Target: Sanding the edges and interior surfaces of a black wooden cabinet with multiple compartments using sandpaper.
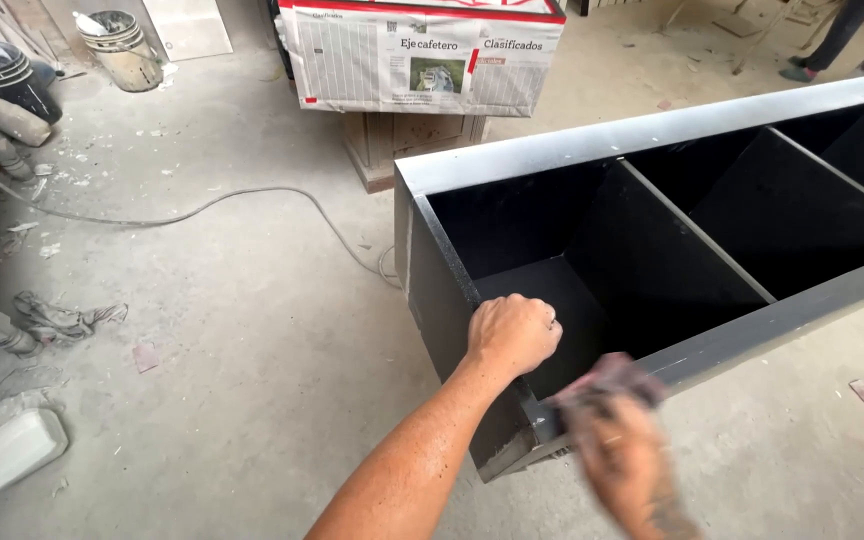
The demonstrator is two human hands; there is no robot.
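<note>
A long black cabinet with several open compartments lies on its back on the dusty concrete floor. My left hand is closed over the near end wall's top edge, gripping it. My right hand is blurred with motion at the cabinet's near front corner. It presses a small reddish-brown piece of sandpaper against the grey front rail. The inside walls of the compartments are dark and bare.
A grey cable snakes across the floor toward the cabinet's end. A rag and a white foam box lie at left. Buckets stand at the back left. A newspaper-covered object sits behind on a wooden base. Someone's legs show at top right.
</note>
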